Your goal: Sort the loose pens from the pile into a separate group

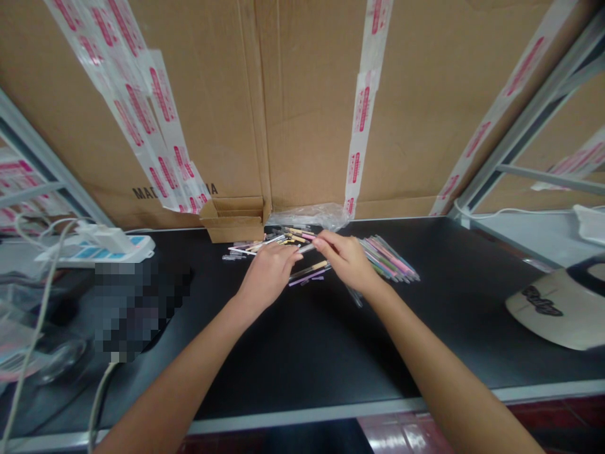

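Observation:
My left hand (268, 276) and my right hand (348, 260) meet over the middle of the black table, fingers pinched. Between them runs a slim, pale pen (307, 248), one end in each hand; its details are blurred. Behind the hands lies a loose heap of pens (295, 234), partly hidden by my fingers. A purple pen (309, 278) rests just below the gap between my hands. To the right of my right hand, several coloured pens (388, 258) lie side by side in a row. A clear piece (354, 296) shows under my right wrist.
A small open cardboard box (234, 228) and a clear plastic bag (326, 217) stand at the back against large taped cartons (307, 126). A power strip (135, 251) with cables and a pixelated dark object (142, 315) are left. A cap (558, 309) lies right.

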### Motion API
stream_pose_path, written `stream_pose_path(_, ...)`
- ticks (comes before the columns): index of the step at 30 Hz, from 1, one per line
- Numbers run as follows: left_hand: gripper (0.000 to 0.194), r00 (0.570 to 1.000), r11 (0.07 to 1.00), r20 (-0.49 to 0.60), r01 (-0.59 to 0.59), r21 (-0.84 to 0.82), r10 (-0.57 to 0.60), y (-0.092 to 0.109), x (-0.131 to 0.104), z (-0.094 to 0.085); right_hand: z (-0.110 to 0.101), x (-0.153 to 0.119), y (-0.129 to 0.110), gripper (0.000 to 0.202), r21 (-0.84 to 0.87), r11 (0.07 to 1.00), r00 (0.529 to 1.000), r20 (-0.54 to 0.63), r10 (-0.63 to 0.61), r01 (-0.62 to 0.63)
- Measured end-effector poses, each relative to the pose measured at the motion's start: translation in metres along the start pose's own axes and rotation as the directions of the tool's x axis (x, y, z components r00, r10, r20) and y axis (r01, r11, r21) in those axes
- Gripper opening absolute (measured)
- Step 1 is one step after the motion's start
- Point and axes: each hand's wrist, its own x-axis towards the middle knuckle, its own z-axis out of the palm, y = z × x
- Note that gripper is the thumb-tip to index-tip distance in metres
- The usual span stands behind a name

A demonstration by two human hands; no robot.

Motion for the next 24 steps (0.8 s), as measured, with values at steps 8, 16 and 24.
stream_pose_path(8, 0.021, 0.995, 0.988, -0.086, 0.044, -0.149, -0.057, 0.004, 0.0, 0.002, 0.029, 0.002, -0.004, 0.028, 0.622, 0.773, 0.988, 0.008, 0.151, -0.123)
stream_pose_path(16, 0.032, 0.902, 0.886, -0.279, 0.196, -0.419, -0.331, 0.0, 0.002, -0.004, 0.016, 0.006, -0.009, 0.026, 0.85, 0.484, 0.933, 0.022, 0.358, -0.206)
stream_pose_path(24, 0.033, 0.878, 0.826, -0.235, 0.259, -0.5, -0.418, -0.006, 0.002, 0.0, 0.005, 0.003, -0.007, 0.052, 0.747, 0.661, 0.988, -0.039, 0.151, -0.072)
